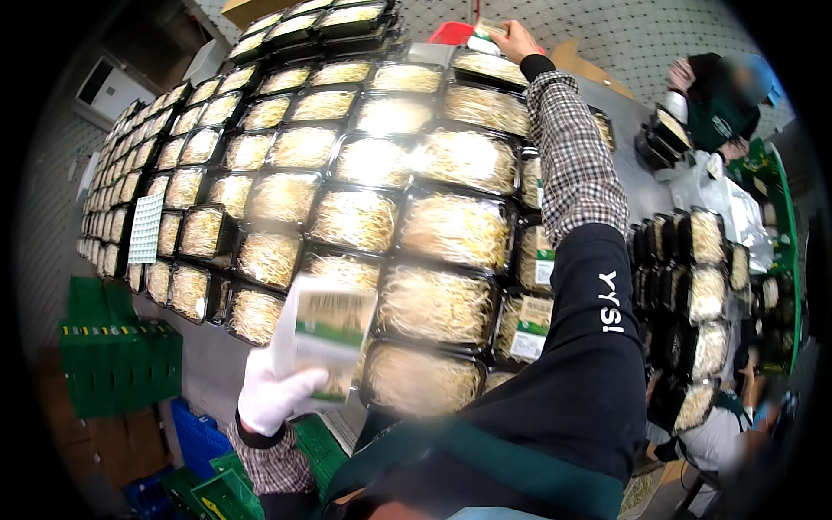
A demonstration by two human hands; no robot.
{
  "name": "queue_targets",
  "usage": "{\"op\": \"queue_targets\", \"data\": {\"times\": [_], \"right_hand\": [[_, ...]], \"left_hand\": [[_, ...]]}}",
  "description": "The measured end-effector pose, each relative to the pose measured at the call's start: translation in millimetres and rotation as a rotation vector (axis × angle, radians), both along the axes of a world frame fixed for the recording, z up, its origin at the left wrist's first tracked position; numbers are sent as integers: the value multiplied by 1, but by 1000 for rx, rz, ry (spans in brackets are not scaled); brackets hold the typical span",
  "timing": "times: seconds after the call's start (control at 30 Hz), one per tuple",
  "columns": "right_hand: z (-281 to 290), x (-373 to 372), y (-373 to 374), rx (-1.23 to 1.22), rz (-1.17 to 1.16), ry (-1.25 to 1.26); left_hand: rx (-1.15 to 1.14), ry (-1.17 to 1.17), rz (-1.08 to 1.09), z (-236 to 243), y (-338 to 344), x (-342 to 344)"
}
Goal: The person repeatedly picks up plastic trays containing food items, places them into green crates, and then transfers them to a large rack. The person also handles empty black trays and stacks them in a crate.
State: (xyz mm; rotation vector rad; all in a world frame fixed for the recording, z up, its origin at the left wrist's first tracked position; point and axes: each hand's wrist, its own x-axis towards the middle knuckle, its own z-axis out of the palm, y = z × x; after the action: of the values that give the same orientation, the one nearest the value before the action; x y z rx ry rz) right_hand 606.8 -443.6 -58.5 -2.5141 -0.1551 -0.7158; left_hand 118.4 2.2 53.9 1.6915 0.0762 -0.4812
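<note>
My left hand [276, 392], in a white glove, grips a stack of printed labels [334, 325] with a green and white pattern. It is held low over the near trays. My bare right hand [517, 41] reaches to the far end and pinches a single label [485, 40] just above a black tray of bean sprouts [490, 68]. Rows of similar filled trays [455, 230] cover the table. In the column below my right arm, several trays carry a label, among them a near labelled tray [526, 334].
Stacked trays [706, 295] stand on the right beside a clear plastic bag [745, 212] and a green crate [787, 260]. A person [719, 113] is at the far right. Green crates [117, 355] are at lower left. A pale green dotted sheet [146, 227] lies among the left trays.
</note>
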Motion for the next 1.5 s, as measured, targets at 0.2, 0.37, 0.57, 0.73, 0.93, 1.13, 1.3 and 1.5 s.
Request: {"op": "queue_targets", "data": {"times": [0.2,0.37,0.57,0.73,0.93,1.13,1.3,1.5], "right_hand": [[-71,23,24,-123,-147,209],[-66,-9,40,-515,-162,319],[-9,-63,108,-479,139,194],[76,-317,231,561,1316,690],[86,-403,246,604,832,86],[90,-352,221,446,479,-181],[58,-165,88,91,122,27],[-47,-114,79,-350,45,290]], "left_hand": [[82,87,122,-15,8,-20],[19,112,188,-22,4,-12],[13,-1,259,-26,-7,8],[-42,-1,106,-28,-1,23],[-15,-518,230,-2,-24,33],[-106,-122,60,-33,-23,31],[-151,42,-188,-24,13,-2],[-108,-30,-106,-9,39,-44]]}}
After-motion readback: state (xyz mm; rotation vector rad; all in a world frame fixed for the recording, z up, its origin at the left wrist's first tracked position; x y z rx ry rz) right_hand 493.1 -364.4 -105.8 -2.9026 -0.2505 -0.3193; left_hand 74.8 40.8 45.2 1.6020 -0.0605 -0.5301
